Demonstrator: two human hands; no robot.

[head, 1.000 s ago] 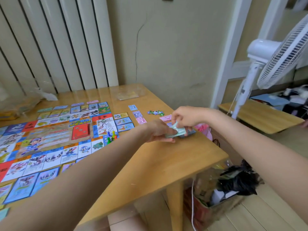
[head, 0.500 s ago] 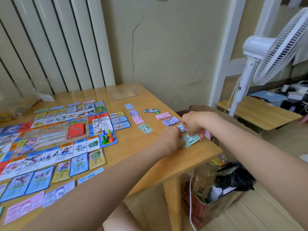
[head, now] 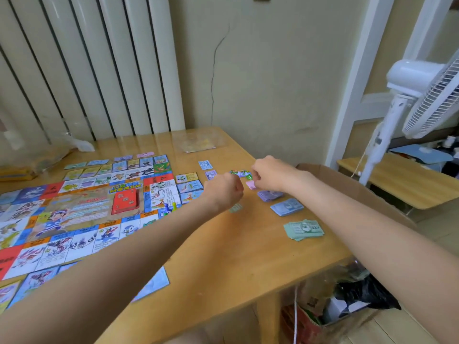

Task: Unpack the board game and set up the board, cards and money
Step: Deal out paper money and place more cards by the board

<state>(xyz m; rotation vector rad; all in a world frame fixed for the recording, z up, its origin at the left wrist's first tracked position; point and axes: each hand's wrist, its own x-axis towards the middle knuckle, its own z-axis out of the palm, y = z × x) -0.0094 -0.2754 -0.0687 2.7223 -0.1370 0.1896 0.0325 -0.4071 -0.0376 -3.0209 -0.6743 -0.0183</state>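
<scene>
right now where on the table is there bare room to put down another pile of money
Bare wood lies between the game board and the green money pile, running to the table's near edge. Farther back, around both hands, it is crowded: blue pile, purple pile, small cards.

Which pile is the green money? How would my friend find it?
Start at the wooden table and go to its right edge, past the game board. Three money piles sit there in a row. The green money pile is nearest the person; the blue pile and purple pile lie farther back.
</scene>
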